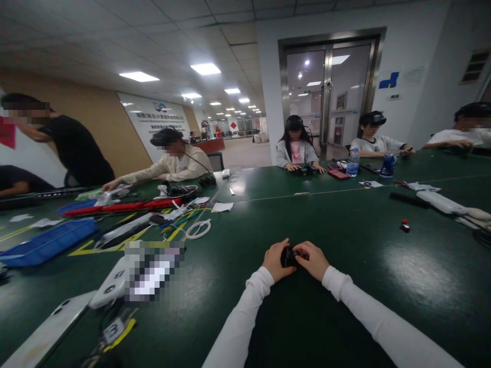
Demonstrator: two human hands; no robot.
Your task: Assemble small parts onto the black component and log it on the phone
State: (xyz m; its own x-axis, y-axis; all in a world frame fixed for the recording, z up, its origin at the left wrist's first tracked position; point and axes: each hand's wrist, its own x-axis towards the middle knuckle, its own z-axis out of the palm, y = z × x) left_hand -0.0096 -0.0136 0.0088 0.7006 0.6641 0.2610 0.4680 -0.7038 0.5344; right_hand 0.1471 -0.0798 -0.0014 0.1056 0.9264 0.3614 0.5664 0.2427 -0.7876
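Note:
Just above the green table [337, 220], my two hands meet around a small black object [287, 257]. My left hand [275, 261] curls around its left side, thumb near the bottom and fingers over the top. From the right, my right hand [312, 259] pinches its edge between thumb and fingertips. The fingers cover much of the object, and its exact kind cannot be made out. Farther off to the right, apart from both hands, lies a small dark item with a red top [404, 225].
To the left are a blue tray [49, 243], a coiled white cable [198, 229], loose wires and white robot-like arm parts [49, 327]. A water bottle [353, 162] and a blue can-like container [387, 165] stand across the table. Several people sit around it.

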